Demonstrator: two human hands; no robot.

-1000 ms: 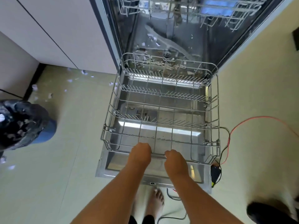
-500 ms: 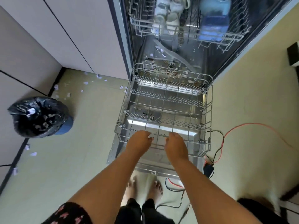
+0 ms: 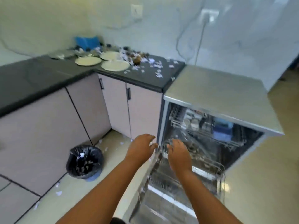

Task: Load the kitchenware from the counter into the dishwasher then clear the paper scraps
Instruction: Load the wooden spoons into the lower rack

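Observation:
My left hand (image 3: 140,148) and my right hand (image 3: 179,154) hover with fingers spread over the pulled-out lower rack (image 3: 191,173) of the open dishwasher (image 3: 221,92), holding nothing. The upper rack (image 3: 203,126) holds cups and a blue container. On the dark counter (image 3: 145,76) at the back lie three pale plates (image 3: 115,65), some metal ware (image 3: 61,54), small dark items and a scatter of paper scraps (image 3: 156,65). More scraps (image 3: 59,193) lie on the floor. The picture is blurred by motion.
A bin lined with a black bag (image 3: 85,160) stands on the floor left of my hands, against the cabinet doors (image 3: 116,104). A blue object (image 3: 87,42) leans at the wall behind the plates. Cables hang from wall sockets (image 3: 209,14).
My hands have let go of the lower rack's front rail and lifted, fingers opened. My view has swung up from the rack to the counter and wall.

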